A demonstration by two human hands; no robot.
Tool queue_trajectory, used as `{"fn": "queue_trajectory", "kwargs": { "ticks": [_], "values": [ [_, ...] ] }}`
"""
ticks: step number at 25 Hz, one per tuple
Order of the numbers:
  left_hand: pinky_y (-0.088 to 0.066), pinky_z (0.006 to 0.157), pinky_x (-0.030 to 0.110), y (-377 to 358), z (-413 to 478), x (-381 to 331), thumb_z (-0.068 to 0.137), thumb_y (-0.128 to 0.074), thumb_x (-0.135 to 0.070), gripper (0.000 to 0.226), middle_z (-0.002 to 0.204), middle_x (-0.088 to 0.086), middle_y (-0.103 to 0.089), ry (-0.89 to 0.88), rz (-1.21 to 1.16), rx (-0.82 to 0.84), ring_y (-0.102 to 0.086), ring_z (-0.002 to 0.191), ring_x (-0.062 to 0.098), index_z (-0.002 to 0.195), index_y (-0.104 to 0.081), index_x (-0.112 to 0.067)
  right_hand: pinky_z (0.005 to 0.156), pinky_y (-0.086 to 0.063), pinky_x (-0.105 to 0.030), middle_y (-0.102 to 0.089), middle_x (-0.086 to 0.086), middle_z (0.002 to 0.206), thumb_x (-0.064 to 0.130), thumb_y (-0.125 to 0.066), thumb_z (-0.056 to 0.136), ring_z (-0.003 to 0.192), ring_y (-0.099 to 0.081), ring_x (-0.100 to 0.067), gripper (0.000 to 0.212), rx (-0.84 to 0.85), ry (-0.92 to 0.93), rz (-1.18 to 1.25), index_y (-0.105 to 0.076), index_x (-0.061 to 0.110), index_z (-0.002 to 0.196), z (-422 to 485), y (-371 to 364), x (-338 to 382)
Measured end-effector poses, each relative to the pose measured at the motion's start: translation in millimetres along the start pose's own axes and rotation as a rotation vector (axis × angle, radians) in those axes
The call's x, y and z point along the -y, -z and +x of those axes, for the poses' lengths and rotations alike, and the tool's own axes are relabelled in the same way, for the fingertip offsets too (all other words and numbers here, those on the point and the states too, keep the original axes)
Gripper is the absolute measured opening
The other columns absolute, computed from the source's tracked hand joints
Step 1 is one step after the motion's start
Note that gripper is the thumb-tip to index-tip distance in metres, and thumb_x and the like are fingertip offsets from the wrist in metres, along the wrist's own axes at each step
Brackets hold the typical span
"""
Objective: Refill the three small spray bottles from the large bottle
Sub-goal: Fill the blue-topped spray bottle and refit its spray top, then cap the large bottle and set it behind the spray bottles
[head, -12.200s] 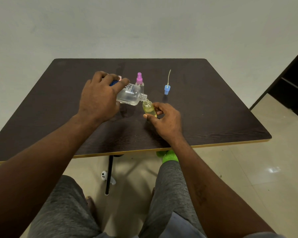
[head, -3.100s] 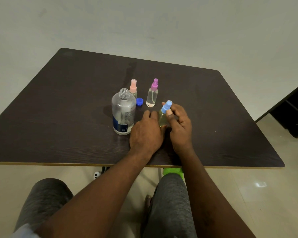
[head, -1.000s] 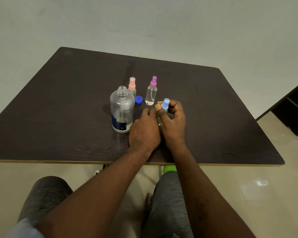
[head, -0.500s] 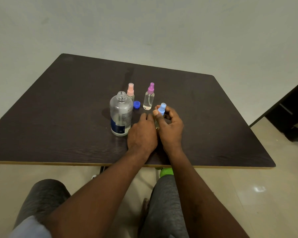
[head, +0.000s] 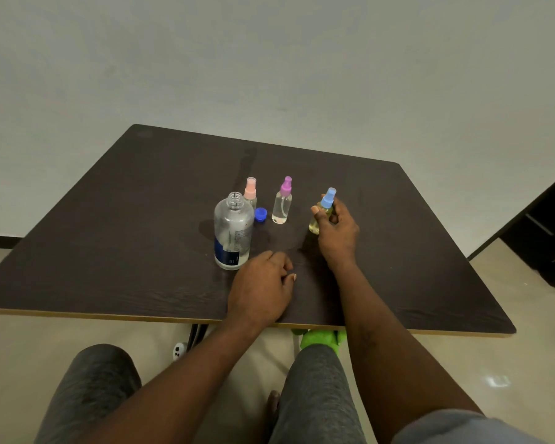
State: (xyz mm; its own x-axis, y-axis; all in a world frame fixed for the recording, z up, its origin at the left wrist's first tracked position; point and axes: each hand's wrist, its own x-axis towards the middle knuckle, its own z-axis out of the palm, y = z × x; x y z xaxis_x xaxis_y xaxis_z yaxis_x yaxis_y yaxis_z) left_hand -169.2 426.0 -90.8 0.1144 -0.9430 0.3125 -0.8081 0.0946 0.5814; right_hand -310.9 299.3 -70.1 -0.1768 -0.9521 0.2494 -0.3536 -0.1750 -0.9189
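Dark table (head: 109,251) is carrying everything: the right hand (head: 337,232) is gripping the blue-capped bottle (head: 321,211) upright, just beside the purple-capped one (head: 282,201). Further left, the pink-capped bottle (head: 250,191) and blue lid (head: 260,215) are sitting by the uncapped large bottle (head: 233,232). With the left hand (head: 260,290) lying loosely curled and empty near its base, a careless nudge is risking a spill.

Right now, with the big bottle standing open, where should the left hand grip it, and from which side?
Grip the big bottle around its straight middle, coming from the near side where the left hand rests. It stands upright and uncapped, so keep it level; the blue cap and pink-topped bottle crowd its far side.
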Motion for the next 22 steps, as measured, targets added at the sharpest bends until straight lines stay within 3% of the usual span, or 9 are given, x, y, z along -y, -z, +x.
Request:
{"fn": "queue_trajectory", "kwargs": {
  "ticks": [3,5,9,11,14,16,18,22],
  "values": [
    [-0.050,0.067,0.028,8,-8,2,0.092,-0.070,-0.035,0.009,0.081,-0.012,-0.061,0.055,-0.015,-0.052,-0.058,0.074,0.007,0.086,-0.067,-0.030,0.100,-0.052,-0.029,-0.065,0.008,0.131,0.039,-0.076,0.095,0.112,-0.061,-0.004,0.064,-0.023,-0.027,-0.049,-0.050,0.025,0.152,-2,0,-1],
    [-0.047,0.061,0.026,15,-21,12,0.092,-0.070,-0.035,0.014,0.072,-0.014,-0.059,0.080,0.021,-0.136,-0.054,0.065,0.005,0.081,-0.065,-0.029,0.100,-0.050,-0.026,-0.063,0.008,0.134,0.038,-0.079,0.092,0.118,-0.061,-0.007,0.071,-0.110,-0.039,-0.016,-0.045,0.024,0.153,-10,4,-2],
    [-0.028,0.052,0.019,41,-34,49,0.090,-0.074,-0.045,0.033,0.059,-0.014,-0.051,0.111,0.172,-0.200,-0.046,0.054,0.003,0.068,-0.056,-0.029,0.079,-0.058,-0.032,-0.068,0.006,0.098,0.034,-0.078,0.093,0.085,-0.064,0.000,0.027,-0.316,-0.001,0.017,-0.062,0.022,0.112,-31,14,-3],
    [-0.027,0.050,0.023,56,-29,64,0.086,-0.073,-0.061,0.047,0.058,-0.014,-0.047,0.153,0.229,-0.165,-0.044,0.055,0.002,0.064,-0.048,-0.028,0.065,-0.054,-0.023,-0.067,0.010,0.082,0.030,-0.077,0.095,0.072,-0.062,0.001,0.014,-0.229,0.098,-0.032,-0.064,0.024,0.093,-41,10,-2],
    [-0.037,0.057,0.028,64,-15,76,0.067,-0.067,-0.086,0.059,0.079,-0.016,-0.053,0.227,0.139,-0.107,-0.052,0.068,0.004,0.081,-0.048,-0.031,0.064,-0.051,-0.014,-0.068,0.010,0.081,0.023,-0.077,0.094,0.071,-0.064,-0.004,0.012,-0.018,0.299,-0.125,-0.067,0.021,0.088,-53,-6,3],
    [-0.045,0.066,0.031,67,-2,79,0.055,-0.065,-0.095,0.081,0.100,-0.016,-0.057,0.282,0.045,-0.060,-0.058,0.083,0.008,0.104,-0.052,-0.031,0.072,-0.055,-0.019,-0.071,0.009,0.092,0.019,-0.077,0.093,0.076,-0.065,-0.005,0.008,0.116,0.406,-0.212,-0.072,0.018,0.098,-56,-19,7],
    [-0.048,0.071,0.031,69,9,81,0.051,-0.064,-0.099,0.096,0.113,-0.014,-0.060,0.283,-0.015,-0.043,-0.062,0.092,0.010,0.120,-0.049,-0.035,0.080,-0.058,-0.026,-0.071,0.005,0.110,0.013,-0.074,0.093,0.084,-0.066,-0.005,0.020,0.238,0.496,-0.298,-0.073,0.016,0.114,-53,-33,11],
    [-0.052,0.074,0.033,67,11,82,0.058,-0.057,-0.100,0.096,0.127,-0.012,-0.064,0.175,0.055,-0.028,-0.068,0.103,0.015,0.130,-0.049,-0.038,0.107,-0.053,-0.039,-0.057,0.005,0.151,0.009,-0.060,0.098,0.129,-0.060,-0.019,0.050,0.407,0.495,-0.546,-0.057,0.020,0.147,-36,-58,20]
  ]
}}
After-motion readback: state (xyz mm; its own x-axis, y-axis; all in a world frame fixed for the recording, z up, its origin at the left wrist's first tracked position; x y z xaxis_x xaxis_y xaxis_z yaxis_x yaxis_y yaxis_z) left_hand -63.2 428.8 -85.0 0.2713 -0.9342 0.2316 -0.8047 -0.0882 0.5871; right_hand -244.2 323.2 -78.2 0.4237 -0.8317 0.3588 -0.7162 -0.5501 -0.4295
